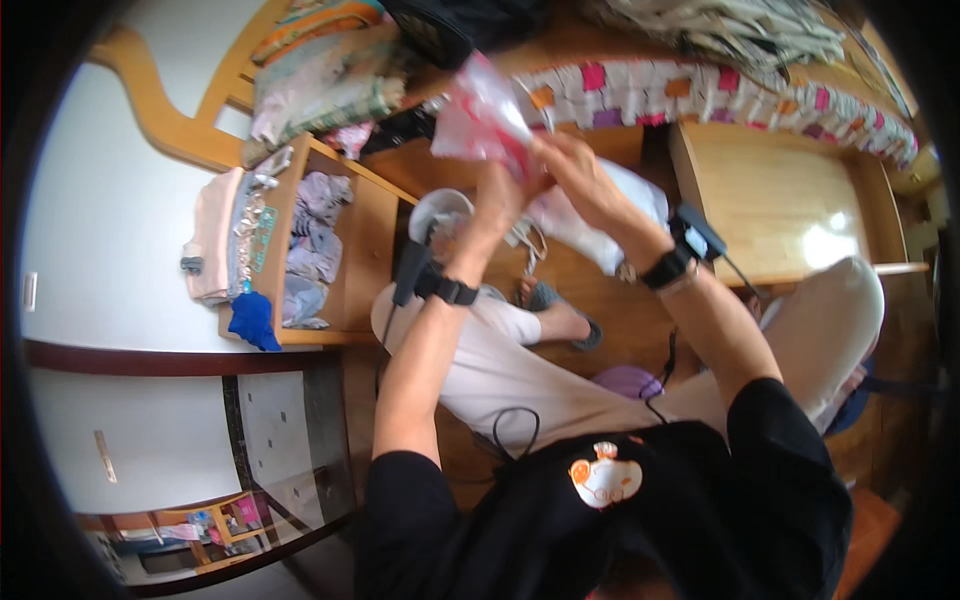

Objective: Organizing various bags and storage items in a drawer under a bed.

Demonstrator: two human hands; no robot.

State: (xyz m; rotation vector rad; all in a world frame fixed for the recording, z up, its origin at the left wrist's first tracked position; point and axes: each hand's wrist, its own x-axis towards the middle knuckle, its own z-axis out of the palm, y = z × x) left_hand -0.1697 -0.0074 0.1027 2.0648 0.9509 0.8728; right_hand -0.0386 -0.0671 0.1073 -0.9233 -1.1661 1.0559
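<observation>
Both my hands are raised together in front of me, blurred by motion. A crumpled clear plastic bag [480, 112] with pink-red parts stands up from between them. My left hand [499, 199] grips its lower end. Close against it, my right hand [574, 165] has its fingers on the bag's right side. Finger detail is lost in the blur. Below the hands is a white bin [442, 206] with crumpled stuff inside. A white plastic bag [600, 214] lies behind my right wrist.
At left an open wooden drawer [360, 255] holds folded clothes [319, 217]; more cloth and a blue cloth [255, 321] lie on its unit. To the right a wooden drawer [787, 202] is pulled out. A bed edge with patterned fabric [637, 90] runs across the far side.
</observation>
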